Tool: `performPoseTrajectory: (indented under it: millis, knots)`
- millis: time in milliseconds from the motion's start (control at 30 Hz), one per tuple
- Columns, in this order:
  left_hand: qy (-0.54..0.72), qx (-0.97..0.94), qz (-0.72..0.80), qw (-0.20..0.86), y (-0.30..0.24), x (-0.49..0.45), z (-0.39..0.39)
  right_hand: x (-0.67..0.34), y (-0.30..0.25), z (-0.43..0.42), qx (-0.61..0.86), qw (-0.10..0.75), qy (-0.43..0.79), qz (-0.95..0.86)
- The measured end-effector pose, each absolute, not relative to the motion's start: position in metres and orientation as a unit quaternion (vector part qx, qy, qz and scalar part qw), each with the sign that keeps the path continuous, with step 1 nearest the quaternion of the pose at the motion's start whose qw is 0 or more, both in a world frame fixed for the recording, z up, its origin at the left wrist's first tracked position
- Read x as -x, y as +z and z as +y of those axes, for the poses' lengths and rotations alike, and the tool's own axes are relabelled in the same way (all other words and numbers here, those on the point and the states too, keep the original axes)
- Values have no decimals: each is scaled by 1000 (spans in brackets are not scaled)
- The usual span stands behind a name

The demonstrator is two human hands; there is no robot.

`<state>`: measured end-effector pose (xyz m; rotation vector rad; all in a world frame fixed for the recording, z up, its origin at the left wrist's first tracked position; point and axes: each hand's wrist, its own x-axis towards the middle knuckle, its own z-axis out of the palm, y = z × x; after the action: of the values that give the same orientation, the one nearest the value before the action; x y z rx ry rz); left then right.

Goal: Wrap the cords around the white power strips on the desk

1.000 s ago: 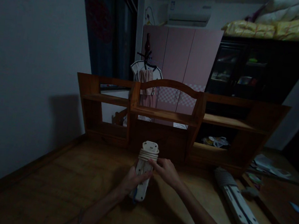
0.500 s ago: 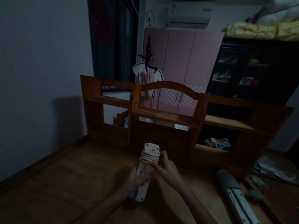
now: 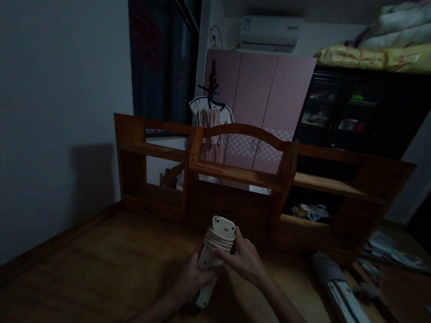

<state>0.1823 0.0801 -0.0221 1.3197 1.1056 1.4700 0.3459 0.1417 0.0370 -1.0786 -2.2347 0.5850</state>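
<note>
I hold a white power strip (image 3: 218, 240) upright over the wooden desk (image 3: 104, 268), its cord coiled in several turns round the upper end. My left hand (image 3: 192, 278) is closed round the strip's lower body. My right hand (image 3: 243, 259) pinches the coiled cord at the strip's right side, fingers curled against it. The room is dim and fine detail of the cord end is hidden.
A second white power strip (image 3: 350, 309) with a wound cord lies on the desk at the right. A wooden hutch shelf (image 3: 237, 174) stands along the desk's back edge, with small clutter (image 3: 310, 211) in its right bay. Papers (image 3: 387, 246) lie at far right. A wall is to the left.
The strip and both hands sit slightly lower and further right in view as the camera tilted up. My right hand has shifted along the coil; the grip of my left hand is unchanged.
</note>
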Motion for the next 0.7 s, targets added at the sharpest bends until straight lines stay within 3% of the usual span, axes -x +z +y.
performPoseTrajectory:
  millis: [433,567,700]
  knots:
    - [506,-540,392,547,-35,-222,63,-396,20,96,483,313,285,-767]
    - [458,-589,365,557,-22,-259,57,-440,20,76,507,333,256,-752]
    - [445,-570,411,555,-20,-304,62,-485,9,85,591,300,235,-711]
